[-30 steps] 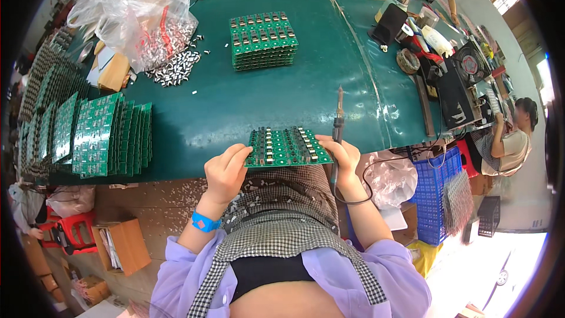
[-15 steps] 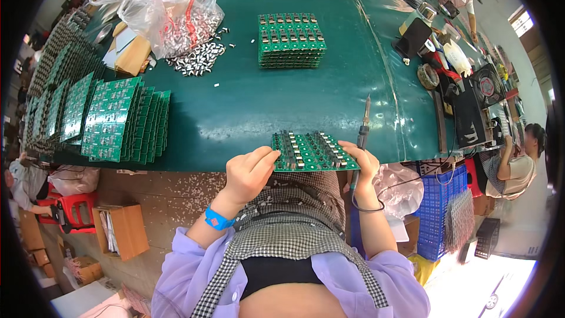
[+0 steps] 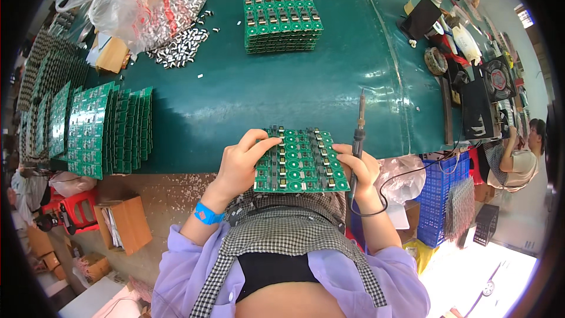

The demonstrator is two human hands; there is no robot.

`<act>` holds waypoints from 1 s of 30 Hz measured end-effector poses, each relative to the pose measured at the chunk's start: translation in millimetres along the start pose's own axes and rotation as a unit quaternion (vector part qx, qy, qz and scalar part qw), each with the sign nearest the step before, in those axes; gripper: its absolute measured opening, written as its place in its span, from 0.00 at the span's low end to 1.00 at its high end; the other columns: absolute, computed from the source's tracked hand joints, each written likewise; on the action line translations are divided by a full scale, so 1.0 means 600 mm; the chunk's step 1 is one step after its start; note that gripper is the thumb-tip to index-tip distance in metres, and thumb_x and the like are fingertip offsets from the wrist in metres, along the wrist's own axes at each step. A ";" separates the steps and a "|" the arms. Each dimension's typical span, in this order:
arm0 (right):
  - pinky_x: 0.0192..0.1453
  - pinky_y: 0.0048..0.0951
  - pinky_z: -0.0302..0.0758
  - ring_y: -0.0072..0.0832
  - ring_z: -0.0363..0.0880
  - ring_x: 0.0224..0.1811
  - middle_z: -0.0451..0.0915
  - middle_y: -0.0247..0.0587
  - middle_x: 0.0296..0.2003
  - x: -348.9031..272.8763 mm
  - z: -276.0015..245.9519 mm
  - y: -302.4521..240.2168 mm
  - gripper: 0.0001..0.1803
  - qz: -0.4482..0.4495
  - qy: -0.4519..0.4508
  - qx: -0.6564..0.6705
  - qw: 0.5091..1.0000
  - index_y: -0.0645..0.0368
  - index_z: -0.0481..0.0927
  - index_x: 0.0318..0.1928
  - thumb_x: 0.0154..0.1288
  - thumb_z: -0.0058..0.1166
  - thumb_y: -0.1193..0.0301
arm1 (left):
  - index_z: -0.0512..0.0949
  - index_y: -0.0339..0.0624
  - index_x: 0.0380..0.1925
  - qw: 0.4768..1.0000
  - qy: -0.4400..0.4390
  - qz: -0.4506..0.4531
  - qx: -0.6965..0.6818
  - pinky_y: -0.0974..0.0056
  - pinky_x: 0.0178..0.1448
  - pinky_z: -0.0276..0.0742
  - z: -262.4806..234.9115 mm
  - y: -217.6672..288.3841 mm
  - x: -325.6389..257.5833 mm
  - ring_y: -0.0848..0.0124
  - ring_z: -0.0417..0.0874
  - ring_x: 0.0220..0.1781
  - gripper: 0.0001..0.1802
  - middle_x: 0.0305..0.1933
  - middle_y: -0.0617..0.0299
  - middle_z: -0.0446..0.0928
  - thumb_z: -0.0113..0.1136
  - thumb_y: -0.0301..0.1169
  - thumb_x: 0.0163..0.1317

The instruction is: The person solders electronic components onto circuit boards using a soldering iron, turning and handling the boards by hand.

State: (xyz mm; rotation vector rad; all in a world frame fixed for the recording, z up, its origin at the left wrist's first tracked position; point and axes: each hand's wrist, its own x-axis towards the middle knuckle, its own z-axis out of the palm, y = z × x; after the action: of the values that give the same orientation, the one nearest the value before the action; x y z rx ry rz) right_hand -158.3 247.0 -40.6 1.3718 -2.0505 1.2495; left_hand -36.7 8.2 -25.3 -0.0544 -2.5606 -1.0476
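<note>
"How do the hands look on your feed?"

"Nearest me, lower middle of the frame, the circuit board point(image 3: 303, 168) is held out above the lap point(image 3: 288, 237); I can't tell whether it touches the table point(image 3: 229, 109). I have the left hand point(image 3: 236, 162) at its upper left, thumb and finger drawn nearly together on it. The right hand point(image 3: 362, 171) is curled, thumb on the board's right edge, with the soldering iron point(image 3: 358, 135) in the same grip, tip up the frame."

"What worries you?"

"That shared grip. If those fingers loosen to steady the board, the iron could roll and mark it; I can't tell whether it's hot. A snag on the black cable point(image 3: 406, 173) could twist it too. If the left pinch slips, the board could drop."

"And farther off?"

"At the left, upright boards point(image 3: 88, 129) lean close together; one knock could topple several. Upper left, loose parts point(image 3: 179, 47) lie beside a clear bag point(image 3: 126, 0), easily scattered by a sleeve. The stack of boards point(image 3: 283, 20), upper middle, sits well apart, so I judge it safer."
</note>
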 end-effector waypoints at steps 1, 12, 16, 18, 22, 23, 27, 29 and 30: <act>0.30 0.29 0.79 0.38 0.83 0.30 0.83 0.48 0.35 -0.001 -0.001 -0.001 0.16 0.001 -0.002 0.003 1.000 0.60 0.76 0.36 0.44 0.63 0.83 | 0.79 0.41 0.44 1.000 -0.003 -0.003 0.000 0.61 0.32 0.78 0.002 -0.001 0.002 0.61 0.82 0.31 0.21 0.42 0.58 0.76 0.59 0.19 0.45; 0.30 0.29 0.78 0.37 0.83 0.30 0.83 0.48 0.37 -0.006 -0.005 0.000 0.15 0.013 -0.017 0.000 1.000 0.61 0.78 0.34 0.41 0.62 0.80 | 0.80 0.43 0.44 0.997 -0.073 0.021 0.019 0.62 0.29 0.76 -0.010 0.006 0.018 0.63 0.80 0.27 0.22 0.35 0.59 0.71 0.55 0.16 0.47; 0.30 0.29 0.79 0.38 0.83 0.30 0.84 0.48 0.36 0.000 -0.004 -0.005 0.15 0.018 -0.009 -0.006 1.000 0.61 0.77 0.35 0.42 0.63 0.81 | 0.80 0.44 0.44 0.998 -0.051 0.021 0.019 0.62 0.29 0.76 -0.003 0.004 0.009 0.62 0.80 0.29 0.25 0.38 0.59 0.73 0.56 0.14 0.44; 0.31 0.29 0.80 0.38 0.84 0.31 0.84 0.47 0.35 0.002 -0.006 -0.004 0.16 0.031 -0.012 -0.002 0.999 0.61 0.76 0.36 0.44 0.63 0.83 | 0.79 0.41 0.41 0.999 0.036 -0.023 0.012 0.62 0.30 0.77 0.000 0.007 0.003 0.61 0.82 0.31 0.24 0.41 0.57 0.76 0.57 0.12 0.39; 0.34 0.30 0.80 0.39 0.85 0.34 0.84 0.47 0.35 0.009 -0.006 0.000 0.16 0.056 -0.020 0.038 0.998 0.61 0.75 0.37 0.46 0.63 0.84 | 0.76 0.37 0.33 0.997 0.081 0.013 0.001 0.64 0.31 0.79 -0.002 -0.007 -0.014 0.60 0.84 0.32 0.19 0.39 0.56 0.80 0.58 0.11 0.37; 0.34 0.30 0.80 0.39 0.85 0.34 0.84 0.47 0.35 0.012 -0.004 -0.001 0.16 0.056 -0.021 0.037 0.998 0.61 0.75 0.37 0.46 0.63 0.84 | 0.76 0.37 0.33 0.997 0.081 0.013 0.000 0.64 0.31 0.79 0.000 -0.008 -0.014 0.60 0.84 0.32 0.19 0.39 0.56 0.80 0.58 0.11 0.37; 0.41 0.32 0.80 0.39 0.84 0.40 0.83 0.47 0.39 0.019 0.005 0.019 0.20 0.119 -0.042 0.125 0.984 0.61 0.74 0.42 0.46 0.61 0.87 | 0.76 0.36 0.33 0.995 0.096 -0.003 -0.032 0.65 0.31 0.78 0.004 -0.006 -0.008 0.61 0.84 0.32 0.18 0.39 0.54 0.80 0.57 0.10 0.38; 0.41 0.31 0.80 0.38 0.85 0.39 0.84 0.45 0.39 0.013 0.014 0.032 0.21 0.135 -0.046 0.144 0.979 0.60 0.74 0.43 0.46 0.60 0.87 | 0.76 0.36 0.34 0.994 0.101 -0.012 -0.044 0.66 0.31 0.77 0.003 -0.001 -0.004 0.62 0.84 0.32 0.18 0.39 0.53 0.80 0.57 0.10 0.39; 0.41 0.29 0.80 0.37 0.85 0.38 0.84 0.43 0.39 0.009 0.016 0.035 0.21 0.132 -0.046 0.136 0.981 0.59 0.75 0.43 0.47 0.60 0.87 | 0.76 0.36 0.34 0.994 0.097 -0.023 -0.048 0.66 0.30 0.77 0.002 0.001 -0.003 0.62 0.84 0.32 0.18 0.39 0.52 0.80 0.57 0.10 0.40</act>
State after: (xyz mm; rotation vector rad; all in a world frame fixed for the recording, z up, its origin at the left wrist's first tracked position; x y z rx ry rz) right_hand -177.8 238.7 -51.9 1.3227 -2.2477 1.6608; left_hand -35.2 9.5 -26.5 0.0782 -2.3473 -1.1353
